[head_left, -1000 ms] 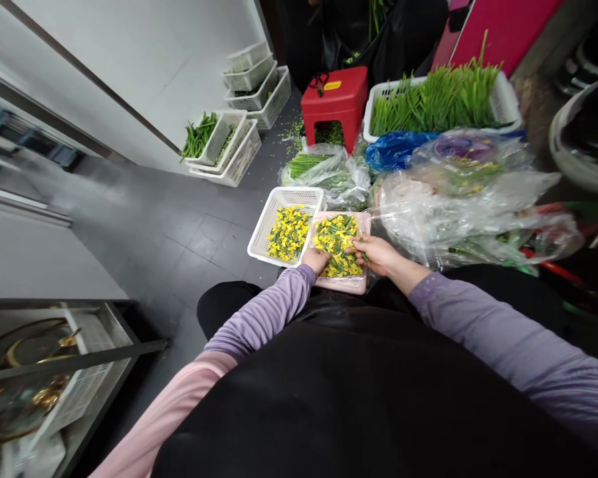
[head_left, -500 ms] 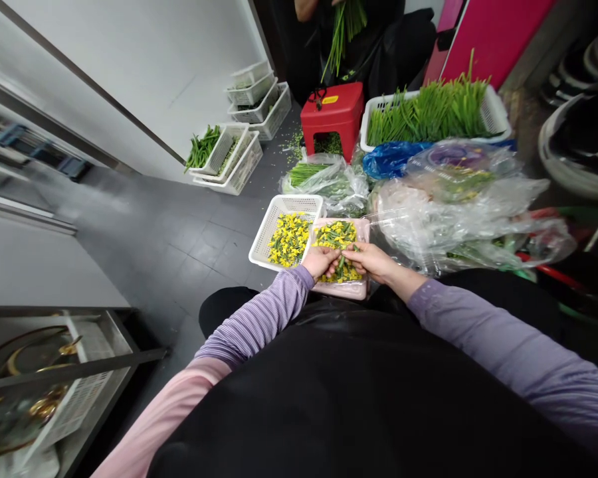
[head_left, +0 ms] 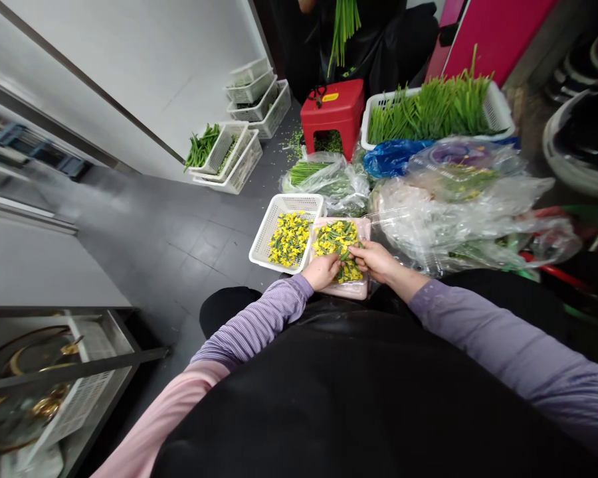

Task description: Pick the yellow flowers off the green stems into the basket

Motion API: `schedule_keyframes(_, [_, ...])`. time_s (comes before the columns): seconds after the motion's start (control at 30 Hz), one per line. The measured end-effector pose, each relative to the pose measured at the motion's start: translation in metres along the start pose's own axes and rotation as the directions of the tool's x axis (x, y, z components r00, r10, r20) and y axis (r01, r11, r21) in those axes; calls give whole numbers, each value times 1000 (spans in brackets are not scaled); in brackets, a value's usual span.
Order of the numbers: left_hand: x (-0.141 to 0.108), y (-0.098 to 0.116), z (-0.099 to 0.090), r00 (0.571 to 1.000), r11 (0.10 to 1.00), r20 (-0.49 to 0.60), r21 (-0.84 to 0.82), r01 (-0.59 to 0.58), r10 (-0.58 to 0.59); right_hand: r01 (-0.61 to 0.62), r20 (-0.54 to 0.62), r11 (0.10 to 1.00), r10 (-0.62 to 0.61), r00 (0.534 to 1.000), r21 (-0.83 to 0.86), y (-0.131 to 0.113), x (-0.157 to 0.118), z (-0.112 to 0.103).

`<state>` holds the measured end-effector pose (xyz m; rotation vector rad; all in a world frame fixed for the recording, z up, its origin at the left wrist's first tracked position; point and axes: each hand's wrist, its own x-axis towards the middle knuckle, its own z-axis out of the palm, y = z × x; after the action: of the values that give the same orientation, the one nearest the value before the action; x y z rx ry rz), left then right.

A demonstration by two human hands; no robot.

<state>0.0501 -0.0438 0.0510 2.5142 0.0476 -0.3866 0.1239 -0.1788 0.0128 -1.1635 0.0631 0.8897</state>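
A pink tray (head_left: 363, 229) lies in front of my lap, filled with small yellow-flowered green pieces (head_left: 335, 234). Over its near left part is my left hand (head_left: 321, 271), fingers curled in; what they hold, if anything, is hidden. My right hand (head_left: 375, 260) reaches over the tray's right side, thumb and fingers pinched on a green stem piece (head_left: 349, 254). A small gap separates the two hands. Touching the tray on the left, a white perforated basket (head_left: 260, 240) holds more of the yellow-flowered pieces.
Plastic bags of greens (head_left: 413, 216) crowd the right side. Beyond stand a red stool (head_left: 333, 109) with scissors on top and a white crate (head_left: 501, 113) of green stalks. White baskets (head_left: 236, 174) are stacked by the wall. Another person (head_left: 379, 50) sits at the back with green stalks.
My hands, together over the tray before, have drawn slightly apart. The left one has shifted a little toward me and its fingers curl down more. The other person's stalks have moved slightly.
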Motion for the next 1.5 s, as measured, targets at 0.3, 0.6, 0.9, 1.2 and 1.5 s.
schedule_keyframes(0.3, [6,-21,14,970,971,-73,47,234,-230,-86,25,983,83,996,163,-2,-8,8])
schedule_keyframes(0.6, [2,-21,55,971,883,-16,412,225,-239,-79,-166,991,60,984,-111,-10,-1,-13])
schedule_keyframes(0.9, [2,-24,34,966,954,-4,-162,253,-257,429,377,239,-234,896,-871,19,-2,-8])
schedule_keyframes(1.2, [-5,-27,8,965,813,36,-530,240,-261,160,99,802,-126,987,-576,9,0,-4])
schedule_keyframes(1.5, [-1,-18,13,983,756,129,-628,186,-134,2,143,987,21,989,-158,5,-8,-3])
